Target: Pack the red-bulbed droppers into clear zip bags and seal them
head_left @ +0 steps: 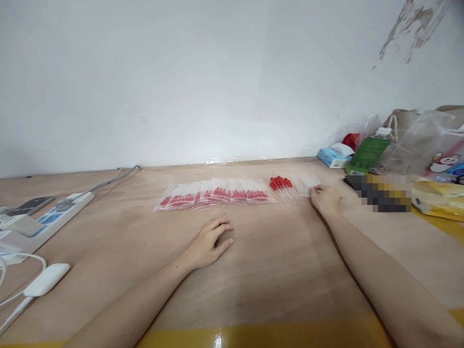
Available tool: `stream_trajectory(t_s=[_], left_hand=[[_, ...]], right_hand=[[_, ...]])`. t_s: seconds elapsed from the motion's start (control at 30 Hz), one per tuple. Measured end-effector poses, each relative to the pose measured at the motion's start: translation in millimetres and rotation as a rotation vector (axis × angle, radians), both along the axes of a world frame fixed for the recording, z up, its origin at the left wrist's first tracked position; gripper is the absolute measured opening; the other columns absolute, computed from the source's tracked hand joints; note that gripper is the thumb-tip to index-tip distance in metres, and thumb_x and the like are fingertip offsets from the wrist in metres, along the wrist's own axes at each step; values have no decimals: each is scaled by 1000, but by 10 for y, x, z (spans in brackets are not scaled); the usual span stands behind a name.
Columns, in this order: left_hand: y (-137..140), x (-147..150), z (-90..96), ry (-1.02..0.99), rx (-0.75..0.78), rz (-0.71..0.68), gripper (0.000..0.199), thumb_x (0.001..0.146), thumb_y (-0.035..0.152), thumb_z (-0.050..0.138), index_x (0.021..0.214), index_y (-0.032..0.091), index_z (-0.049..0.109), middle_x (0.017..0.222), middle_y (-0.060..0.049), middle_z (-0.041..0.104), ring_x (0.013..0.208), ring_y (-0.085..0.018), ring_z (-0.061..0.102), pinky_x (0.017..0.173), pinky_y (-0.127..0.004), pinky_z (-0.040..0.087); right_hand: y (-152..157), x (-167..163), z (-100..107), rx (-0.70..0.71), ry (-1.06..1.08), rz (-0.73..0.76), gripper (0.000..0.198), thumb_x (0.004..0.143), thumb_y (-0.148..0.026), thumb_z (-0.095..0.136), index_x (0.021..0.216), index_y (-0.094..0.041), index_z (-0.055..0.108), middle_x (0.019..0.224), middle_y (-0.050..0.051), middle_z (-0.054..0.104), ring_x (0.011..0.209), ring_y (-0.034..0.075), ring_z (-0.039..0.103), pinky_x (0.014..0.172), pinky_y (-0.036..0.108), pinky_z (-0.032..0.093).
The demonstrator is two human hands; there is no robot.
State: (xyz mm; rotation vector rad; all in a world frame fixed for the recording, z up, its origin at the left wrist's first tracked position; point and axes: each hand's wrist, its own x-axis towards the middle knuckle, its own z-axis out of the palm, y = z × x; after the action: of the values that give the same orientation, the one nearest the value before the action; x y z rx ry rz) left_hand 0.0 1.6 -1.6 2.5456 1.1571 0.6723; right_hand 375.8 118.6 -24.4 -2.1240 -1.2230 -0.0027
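Observation:
My right hand [325, 199] reaches forward with its fingers closed at the edge of a clear plastic bag [303, 182]. Just left of that bag lies a bunch of thin clear sticks with red tips [284, 187]; their exact kind is too small to tell. Further left, several zip bags [217, 193] overlap in a row, with red-tipped pieces showing inside. Nearer to me, my left hand [211, 241] rests on the table, thumb and fingers apart, holding nothing.
On the left are a white power strip [60, 220], a phone [32, 206] and a white charger with cables [47, 280]. At the right stand a tissue pack [331, 157], a green bottle [368, 153], a yellow package [438, 199] and plastic bags. A wall borders the table's back.

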Motion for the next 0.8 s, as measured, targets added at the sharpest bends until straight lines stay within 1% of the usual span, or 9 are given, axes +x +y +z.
stream_trajectory(t_s=[0.1,0.2,0.27,0.33,0.47,0.53,0.57,0.7,0.8], left_hand=[[-8,8,9,6,-18,19,33,87,30,47,119,23,47,126,-8,45,115,-22,45,98,-39,39],[-8,7,4,-58,43,94,45,87,32,46,129,22,34,131,-10,39,121,-23,39,101,-41,35],[-3,-4,-8,-150,149,175,46,89,30,43,132,20,28,133,-11,37,125,-23,34,104,-43,30],[-1,-21,-18,-250,265,242,44,91,27,39,132,19,26,133,-11,36,127,-23,31,106,-45,26],[-15,-35,-11,-293,314,204,35,89,25,42,124,20,39,134,-10,35,127,-24,32,106,-44,27],[-25,-28,0,-211,226,89,31,87,27,47,117,21,49,137,-9,33,125,-24,35,104,-42,32],[-28,-22,4,-158,169,25,30,86,27,48,115,21,52,137,-9,34,124,-24,38,102,-40,34],[-15,0,5,-45,-1,-114,26,87,27,47,110,23,59,119,-7,54,111,-21,51,94,-36,43],[9,3,-5,-71,-25,-113,27,87,30,49,110,23,60,111,-6,60,107,-20,53,92,-37,44]], right_hand=[[-42,-108,106,307,96,153,26,80,-29,48,93,-16,65,103,12,63,100,24,56,89,38,39],[-153,-414,232,470,208,551,17,79,-24,51,86,-20,66,109,7,61,106,19,53,95,36,37],[-292,-707,294,453,303,885,12,76,-22,57,80,-25,67,108,4,61,111,18,50,99,38,33],[-469,-998,326,304,297,1217,12,74,-21,60,79,-27,69,106,3,63,111,18,50,101,40,30],[-734,-1323,353,49,134,1595,20,74,-23,61,92,-29,69,106,3,63,111,20,51,99,41,33],[-716,-1314,372,31,132,1577,23,74,-27,60,97,-27,67,103,4,64,104,20,55,94,39,38],[-660,-1277,382,58,149,1482,21,75,-29,59,95,-26,67,99,4,65,97,19,57,90,38,41],[-235,-1044,397,159,167,749,12,73,-27,56,78,-20,65,80,5,66,76,18,59,77,34,45],[72,-910,359,108,182,446,9,67,-19,59,76,-17,58,82,8,64,78,19,58,75,33,44]])
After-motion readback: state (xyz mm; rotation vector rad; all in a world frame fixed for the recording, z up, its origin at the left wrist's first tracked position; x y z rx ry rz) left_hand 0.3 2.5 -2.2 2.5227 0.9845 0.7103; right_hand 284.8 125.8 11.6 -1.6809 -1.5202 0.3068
